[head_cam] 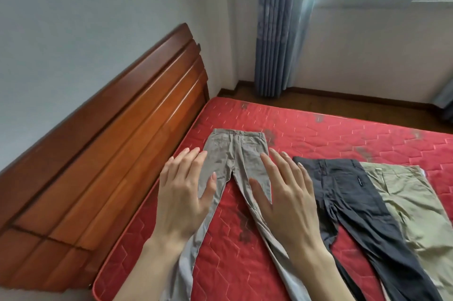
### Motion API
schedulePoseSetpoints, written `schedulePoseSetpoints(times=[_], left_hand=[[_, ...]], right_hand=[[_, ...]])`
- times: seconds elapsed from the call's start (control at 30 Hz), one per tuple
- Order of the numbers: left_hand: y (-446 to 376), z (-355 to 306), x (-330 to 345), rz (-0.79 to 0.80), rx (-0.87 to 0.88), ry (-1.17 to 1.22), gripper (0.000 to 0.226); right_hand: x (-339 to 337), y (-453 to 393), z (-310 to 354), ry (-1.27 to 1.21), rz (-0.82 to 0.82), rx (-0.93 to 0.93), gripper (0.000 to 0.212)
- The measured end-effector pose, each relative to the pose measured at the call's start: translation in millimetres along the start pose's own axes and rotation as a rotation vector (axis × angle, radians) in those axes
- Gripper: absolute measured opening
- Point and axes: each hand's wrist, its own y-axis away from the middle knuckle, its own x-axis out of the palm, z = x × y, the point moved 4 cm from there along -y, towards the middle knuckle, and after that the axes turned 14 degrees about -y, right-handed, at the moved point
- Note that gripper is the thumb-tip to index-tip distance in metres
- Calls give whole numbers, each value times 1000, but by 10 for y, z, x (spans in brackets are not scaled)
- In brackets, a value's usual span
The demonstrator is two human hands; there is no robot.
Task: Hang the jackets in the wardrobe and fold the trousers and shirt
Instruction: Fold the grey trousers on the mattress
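Red quilted mattress [318,134] fills the head view, a wooden headboard [110,141] to its left and a blue curtain [282,31] by the window. Grey trousers [235,153] lie flat, legs spread, beside black trousers [343,190] and khaki trousers [416,202]. Left hand [183,195] and right hand [286,193] are flat-fingered over the grey legs, grasping nothing. Smoothing creases outward before bringing one leg onto the other would likely help. Black pair's small label is unreadable.

Small white label on black trousers [353,193], lettering too small to read.
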Motion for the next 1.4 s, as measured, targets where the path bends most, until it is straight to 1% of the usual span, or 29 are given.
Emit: schedulePoseSetpoints(times=[0.13,0.27,0.53,0.67,0.8,0.9,1.07,1.17,1.3,1.4], left_hand=[[-398,174,405,67,52,36,54],[-739,465,952,85,99,82,53],[-1253,1006,2403,150,132,138,54],[-1219,1221,3304,219,123,122,55],[-1120,1383,4270,264,90,99,55],[-1109,1443,4940,275,67,64,55],[-1121,1486,5974,276,38,27,51],[-1094,1464,6541,302,25,33,44],[-1046,1427,7229,348,14,20,48],[-921,1392,7725,467,-60,-7,61]], right_hand=[[288,-370,-104,62,17,36,60],[710,-729,-281,120,36,97,62],[1780,-1292,-969,208,72,176,61],[2405,-1405,-1481,226,95,246,63],[3189,-1442,-2134,228,109,281,63],[3799,-1473,-2641,212,145,315,54],[4751,-1497,-3413,211,217,311,56],[5185,-1476,-3773,217,266,354,58],[5760,-1435,-4175,234,379,432,60],[6182,-1345,-4423,154,449,575,64]])
